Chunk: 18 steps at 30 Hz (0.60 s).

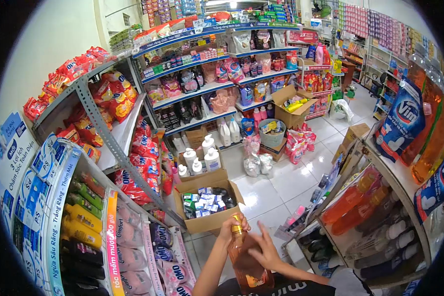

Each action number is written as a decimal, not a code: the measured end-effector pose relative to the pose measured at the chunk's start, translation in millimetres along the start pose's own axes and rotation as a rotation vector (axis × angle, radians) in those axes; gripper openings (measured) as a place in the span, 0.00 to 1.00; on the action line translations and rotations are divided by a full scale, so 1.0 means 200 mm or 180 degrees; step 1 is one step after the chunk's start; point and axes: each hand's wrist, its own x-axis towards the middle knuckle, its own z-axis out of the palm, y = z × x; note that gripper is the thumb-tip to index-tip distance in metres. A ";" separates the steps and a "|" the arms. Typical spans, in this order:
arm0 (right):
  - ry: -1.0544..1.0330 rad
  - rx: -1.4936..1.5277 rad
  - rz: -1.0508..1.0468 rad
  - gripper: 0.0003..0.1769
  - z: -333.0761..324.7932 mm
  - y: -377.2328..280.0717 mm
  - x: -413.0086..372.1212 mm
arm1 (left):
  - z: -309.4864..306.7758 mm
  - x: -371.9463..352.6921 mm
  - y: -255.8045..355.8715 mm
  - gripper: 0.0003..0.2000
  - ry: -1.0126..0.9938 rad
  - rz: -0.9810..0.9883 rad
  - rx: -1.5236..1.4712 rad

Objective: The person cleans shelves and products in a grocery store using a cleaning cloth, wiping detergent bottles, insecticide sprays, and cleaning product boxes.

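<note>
My left hand (pixel 228 229) is closed around the neck of a clear bottle (pixel 245 264) of reddish-brown liquid, just under its gold cap (pixel 237 219). The bottle stands nearly upright close to my body, its orange label low down near the dark shirt. On the bottle's right side is my right hand (pixel 267 252), fingers stretched and apart, overlapping its edge in this view. Beyond my hands an open cardboard box (pixel 202 225) holds several small white-and-blue packs (pixel 209 202) and dark items.
White pump bottles (pixel 211 159) stand in a box behind. At left are shelves of detergent bags (pixel 140 153) and bottles (pixel 86 217). A rack (pixel 380 170) with large orange bottles and blue Vim pouches (pixel 401 118) rises close on my right. White floor tiles (pixel 291 182) lie between.
</note>
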 end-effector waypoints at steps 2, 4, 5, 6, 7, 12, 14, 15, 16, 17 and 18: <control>0.1059 0.0256 0.0495 0.35 0.07 0.09 0.09 | 0.00 0.02 -0.01 0.09 0.0201 0.0069 0.0301; 0.1779 0.1375 0.0898 0.37 0.08 0.10 0.14 | -0.01 0.02 0.00 0.09 0.0231 0.0041 0.0457; 0.1328 0.0640 0.0769 0.36 0.08 0.17 0.08 | 0.00 0.02 -0.01 0.09 0.0039 0.0075 0.0461; 0.0865 -0.0095 0.0633 0.36 0.06 0.24 0.04 | 0.02 0.03 0.00 0.09 0.0023 0.0068 0.0443; 0.0695 0.0081 0.0609 0.34 0.05 0.19 0.01 | 0.05 0.02 0.00 0.09 0.0013 0.0060 0.0412; -0.0015 0.1052 0.1531 0.26 0.01 0.07 -0.29 | 0.13 0.01 -0.01 0.11 0.0494 0.0251 0.0481; -0.0527 0.2236 0.2347 0.24 0.00 0.08 -0.40 | 0.09 0.03 -0.01 0.13 0.0159 0.0386 0.0541; -0.0598 0.2204 0.2510 0.24 0.02 0.17 -0.46 | 0.10 0.04 -0.01 0.13 0.0110 0.0344 0.0610; -0.0639 0.2172 0.2686 0.24 0.06 0.30 -0.51 | 0.12 0.05 -0.02 0.13 0.0046 0.0274 0.0673; -0.0651 0.2139 0.2876 0.24 0.08 0.36 -0.54 | 0.15 0.06 -0.03 0.14 0.0007 0.0246 0.0612; -0.0329 0.2198 0.2582 0.24 0.01 0.22 -0.42 | 0.18 0.09 -0.06 0.13 -0.0175 0.0197 0.0539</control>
